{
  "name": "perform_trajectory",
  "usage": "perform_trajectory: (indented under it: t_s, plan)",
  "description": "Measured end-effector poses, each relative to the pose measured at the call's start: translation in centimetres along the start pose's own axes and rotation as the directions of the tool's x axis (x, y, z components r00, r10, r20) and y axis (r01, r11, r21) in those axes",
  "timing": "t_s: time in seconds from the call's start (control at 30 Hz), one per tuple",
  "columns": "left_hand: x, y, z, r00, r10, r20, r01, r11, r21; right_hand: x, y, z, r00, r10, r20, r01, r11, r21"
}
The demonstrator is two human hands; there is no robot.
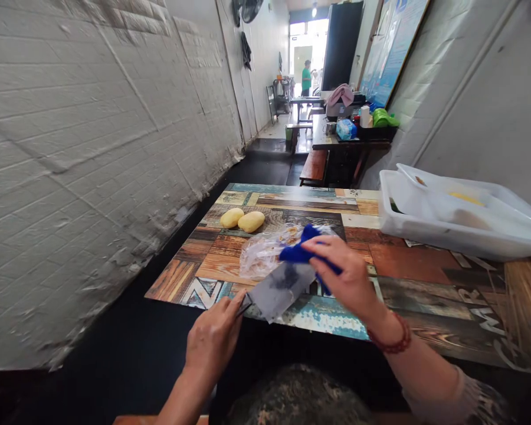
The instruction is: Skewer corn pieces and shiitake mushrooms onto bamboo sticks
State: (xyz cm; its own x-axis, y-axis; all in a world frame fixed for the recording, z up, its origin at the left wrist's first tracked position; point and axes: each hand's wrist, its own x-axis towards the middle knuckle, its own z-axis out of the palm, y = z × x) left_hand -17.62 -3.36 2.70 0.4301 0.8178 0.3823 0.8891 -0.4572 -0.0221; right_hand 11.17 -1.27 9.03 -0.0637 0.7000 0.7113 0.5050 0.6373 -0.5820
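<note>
The left hand (pixel 216 330) is curled closed around the dark handle of a wide knife (pixel 277 292). The right hand (pixel 343 271) has its fingers pinched together on a bunched blue cloth (pixel 298 251), with one bit of cloth hanging below them. From where I stand, the cloth looks to be right at the top edge of the blade, but I can't tell how hard it presses. The knife is tilted, with its flat, shiny side up, over the near edge of the table (pixel 194 254). A red bead bracelet (pixel 392 341) goes around the right wrist.

Just past the blade, a crinkly clear plastic bag (pixel 259 257) lies on the table with brown bits on it. Behind the bag, two yellow potatoes (pixel 251 222) sit side by side. The table top is made to look like lots of painted wood pieces, and a big letter N shows near the left hand.

Over on the right is a big white tub (pixel 451 236) with more white trays in it. Thin wooden sticks (pixel 524 307) lie nearer. Farther back, green bowls (pixel 380 118) sit on another table (pixel 325 139), and a person in a green top (pixel 307 78) stands near the bright doorway.
</note>
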Motion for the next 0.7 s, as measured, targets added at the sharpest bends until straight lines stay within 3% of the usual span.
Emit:
perform_trajectory:
  t_s: [0.07,0.17,0.23,0.3,0.4,0.53,0.6,0.7]
  plan:
    - [0.2,0.3,-0.1,1.000,-0.012,-0.024,0.011,1.000,-0.028,-1.1,-1.7,1.9,0.976,-0.152,0.154,0.159,0.987,-0.037]
    - [0.2,0.4,-0.6,0.998,-0.042,-0.056,0.037,0.997,-0.074,-2.4,-2.4,4.7,0.901,-0.286,0.327,0.339,0.933,-0.120]
    - [-0.1,0.2,-0.9,0.994,-0.093,-0.061,0.087,0.991,-0.104,-2.2,-1.3,5.5,0.888,-0.304,0.344,0.379,0.909,-0.175]
    - [-0.7,-0.3,-1.0,0.981,-0.186,-0.059,0.176,0.973,-0.148,-1.1,0.6,5.2,0.920,-0.264,0.290,0.333,0.916,-0.224]
    - [-1.8,-1.6,-0.6,0.936,-0.352,0.002,0.336,0.891,-0.306,0.9,3.8,2.7,0.985,-0.125,0.116,0.154,0.943,-0.294]
    - [-2.7,-3.6,0.2,0.824,-0.550,0.133,0.510,0.621,-0.595,0.4,6.3,-2.3,0.995,0.027,-0.094,-0.055,0.948,-0.312]
    - [-2.9,-4.5,0.5,0.759,-0.627,0.176,0.566,0.501,-0.655,-1.3,7.0,-4.7,0.993,0.068,-0.094,-0.096,0.935,-0.342]
    - [-3.1,-5.4,1.1,0.691,-0.690,0.216,0.610,0.398,-0.685,-4.6,8.6,-7.5,0.995,0.093,-0.044,-0.102,0.898,-0.429]
